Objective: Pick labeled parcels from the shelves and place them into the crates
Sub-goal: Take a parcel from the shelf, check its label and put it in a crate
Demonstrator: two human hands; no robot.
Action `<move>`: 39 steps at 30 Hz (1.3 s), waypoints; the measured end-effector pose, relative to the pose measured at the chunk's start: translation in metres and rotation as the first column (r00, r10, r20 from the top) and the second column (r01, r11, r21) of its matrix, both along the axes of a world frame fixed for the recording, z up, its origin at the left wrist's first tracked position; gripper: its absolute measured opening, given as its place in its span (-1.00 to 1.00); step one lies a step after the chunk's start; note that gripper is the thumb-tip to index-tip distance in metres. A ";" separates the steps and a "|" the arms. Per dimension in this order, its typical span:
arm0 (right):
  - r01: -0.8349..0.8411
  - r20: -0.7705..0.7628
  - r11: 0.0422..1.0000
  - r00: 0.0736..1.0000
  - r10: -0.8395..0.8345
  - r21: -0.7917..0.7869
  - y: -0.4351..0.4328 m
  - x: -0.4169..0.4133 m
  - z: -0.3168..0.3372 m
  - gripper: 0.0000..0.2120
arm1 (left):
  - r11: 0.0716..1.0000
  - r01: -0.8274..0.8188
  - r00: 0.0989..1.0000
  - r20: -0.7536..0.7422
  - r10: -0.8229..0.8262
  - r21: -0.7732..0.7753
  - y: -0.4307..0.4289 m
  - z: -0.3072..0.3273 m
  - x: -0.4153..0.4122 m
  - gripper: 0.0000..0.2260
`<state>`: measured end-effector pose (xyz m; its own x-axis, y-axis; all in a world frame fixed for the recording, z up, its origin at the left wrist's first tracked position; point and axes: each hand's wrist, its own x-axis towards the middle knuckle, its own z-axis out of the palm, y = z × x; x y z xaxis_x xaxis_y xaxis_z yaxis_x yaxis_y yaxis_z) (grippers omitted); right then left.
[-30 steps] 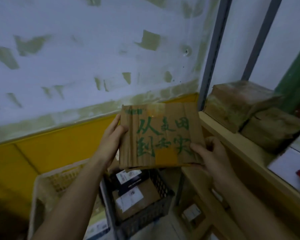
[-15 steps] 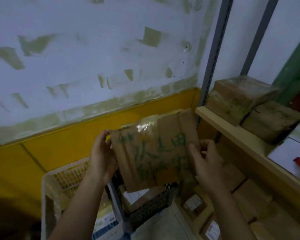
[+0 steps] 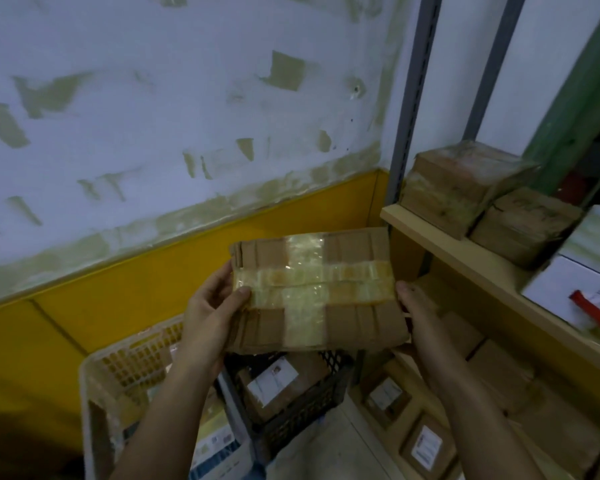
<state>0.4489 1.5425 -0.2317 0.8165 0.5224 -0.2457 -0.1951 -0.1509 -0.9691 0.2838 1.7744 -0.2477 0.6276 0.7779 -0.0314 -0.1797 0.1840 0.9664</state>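
Note:
A flat brown cardboard parcel point(image 3: 347, 292) crossed with clear tape is held in the air between both hands, its taped face toward me. My left hand point(image 3: 212, 313) grips its left edge, thumb on top. My right hand point(image 3: 416, 313) holds its right edge. Below the parcel stands a black mesh crate point(image 3: 302, 410) with labelled boxes inside. To its left is a cream plastic crate point(image 3: 132, 362) holding more parcels.
A wooden shelf point(image 3: 465, 251) on the right carries taped brown boxes point(image 3: 454, 188) and a white box point(image 3: 575, 289). Lower shelf levels hold several labelled parcels point(image 3: 426, 445). Grey shelf posts point(image 3: 413, 98) rise beside a white and yellow wall point(image 3: 153, 133).
The parcel has been turned over: the face with green writing is gone and the taped side now faces me. It has also dropped lower, over the black crate.

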 end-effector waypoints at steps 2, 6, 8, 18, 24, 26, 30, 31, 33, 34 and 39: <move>-0.040 0.041 0.998 0.998 0.038 0.044 0.002 -0.002 0.000 -0.63 | 0.998 0.018 1.000 0.020 -0.019 0.068 0.001 0.000 -0.004 -0.58; -0.030 0.081 0.996 0.996 0.023 0.084 0.010 -0.008 -0.011 -0.52 | 0.980 0.003 1.000 0.027 -0.009 0.198 0.001 0.003 -0.008 -0.85; 0.011 0.083 0.993 0.996 -0.021 0.118 0.012 -0.009 -0.016 -0.54 | 0.986 -0.040 0.999 0.042 0.034 0.162 0.004 0.003 -0.010 -0.88; 0.104 -0.025 0.971 0.995 -0.101 0.214 0.027 -0.019 -0.026 -0.68 | 0.985 -0.034 0.999 -0.029 0.040 0.170 0.020 -0.018 -0.015 -0.61; 0.106 0.168 0.985 0.977 -0.129 0.137 0.029 -0.017 -0.031 -0.75 | 0.984 0.167 0.957 -0.229 -0.177 -0.064 0.039 -0.025 -0.016 -0.18; 0.081 0.189 0.989 0.976 -0.104 0.122 0.018 -0.008 -0.036 -0.77 | 0.935 0.260 0.889 -0.318 -0.329 -0.242 0.043 -0.036 -0.013 0.04; 0.131 0.180 0.989 0.973 -0.142 0.073 -0.016 0.009 -0.067 -0.77 | 0.738 0.345 0.724 -0.336 -0.602 -0.580 0.029 -0.074 0.007 -0.17; 0.168 0.164 0.983 0.970 -0.177 0.071 -0.026 0.013 -0.077 -0.77 | 0.716 0.349 0.697 -0.343 -0.630 -0.605 0.022 -0.082 0.013 -0.30; 0.260 0.123 0.964 0.956 -0.266 0.059 -0.043 0.023 -0.097 -0.78 | 0.721 0.340 0.680 -0.372 -0.632 -0.604 0.002 -0.098 0.027 -0.42; 0.298 0.106 0.953 0.947 -0.302 0.052 -0.050 0.028 -0.105 -0.80 | 0.727 0.338 0.678 -0.382 -0.628 -0.598 -0.010 -0.105 0.035 -0.46; 0.357 0.063 0.933 0.933 -0.355 -0.036 -0.069 0.059 -0.132 -0.78 | 0.799 0.266 0.767 -0.384 -0.514 -0.539 -0.058 -0.137 0.076 -0.65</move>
